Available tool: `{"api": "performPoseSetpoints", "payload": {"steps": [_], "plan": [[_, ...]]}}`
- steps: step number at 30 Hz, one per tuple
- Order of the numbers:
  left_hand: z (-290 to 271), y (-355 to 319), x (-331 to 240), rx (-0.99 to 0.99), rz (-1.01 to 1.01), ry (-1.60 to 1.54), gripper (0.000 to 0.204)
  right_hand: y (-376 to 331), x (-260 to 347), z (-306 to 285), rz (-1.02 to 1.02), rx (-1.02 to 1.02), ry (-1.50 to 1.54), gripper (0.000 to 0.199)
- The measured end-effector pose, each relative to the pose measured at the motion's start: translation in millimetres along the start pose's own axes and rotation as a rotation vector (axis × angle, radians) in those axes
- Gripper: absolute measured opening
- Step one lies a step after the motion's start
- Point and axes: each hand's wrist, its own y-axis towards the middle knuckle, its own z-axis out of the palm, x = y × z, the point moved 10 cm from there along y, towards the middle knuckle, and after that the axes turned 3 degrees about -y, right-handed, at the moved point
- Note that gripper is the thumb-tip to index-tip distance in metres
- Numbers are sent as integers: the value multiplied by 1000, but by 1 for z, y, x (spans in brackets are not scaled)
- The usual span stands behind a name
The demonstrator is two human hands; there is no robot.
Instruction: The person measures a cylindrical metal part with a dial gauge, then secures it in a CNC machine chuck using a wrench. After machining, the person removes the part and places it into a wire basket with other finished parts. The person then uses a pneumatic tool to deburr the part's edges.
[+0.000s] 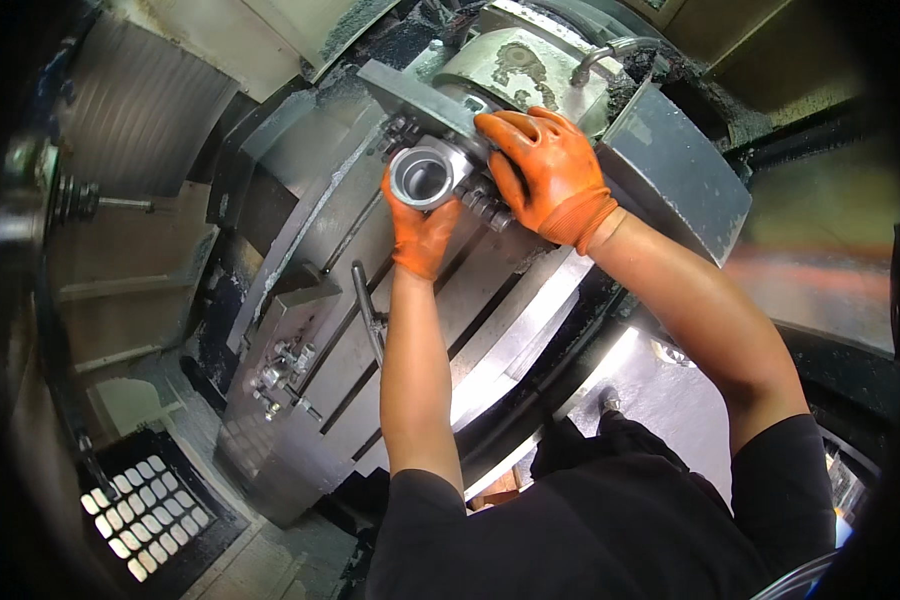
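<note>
A metal pipe fitting (423,178) with a round, open bore sits against a steel fixture (425,103) on the machine table. From below, my left hand (420,236), in an orange glove, closes around the fitting, thumb and fingers on opposite sides of it. My right hand (557,178), gloved alike, is bent over the fixture just right of the fitting. Its fingertips and thumb reach in behind the fitting, and what they touch there is partly hidden. Dark bolts (487,205) stick out below the right thumb.
The slotted machine table (470,290) carries a bar-shaped handle (366,300) beside my left forearm and a small clamp block (288,375) at lower left. A rotary unit (530,68) and a grey box (675,165) stand behind. At left a spindle tool (120,203) points toward the table.
</note>
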Motion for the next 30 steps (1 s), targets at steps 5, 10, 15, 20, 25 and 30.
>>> {"api": "performPoseSetpoints", "payload": {"steps": [5, 10, 15, 20, 25, 30], "plan": [[5, 4, -11, 6, 66, -24, 74, -5, 8, 14, -117, 209, -151, 68], [-11, 8, 68, -42, -423, -396, 93, 5, 45, 50, -382, 594, -269, 103], [-31, 3, 48, 105, -243, 116, 96, 6, 44, 81, -440, 877, -439, 98], [-97, 21, 12, -101, -95, -55, 77, 7, 46, 77, -486, 804, -404, 101], [-66, 71, 4, -33, 50, 413, 68, 13, 57, 78, -522, 774, -287, 101], [-63, 101, 29, -19, -56, 313, 45, 16, 61, 80, -512, 781, -310, 92]]}}
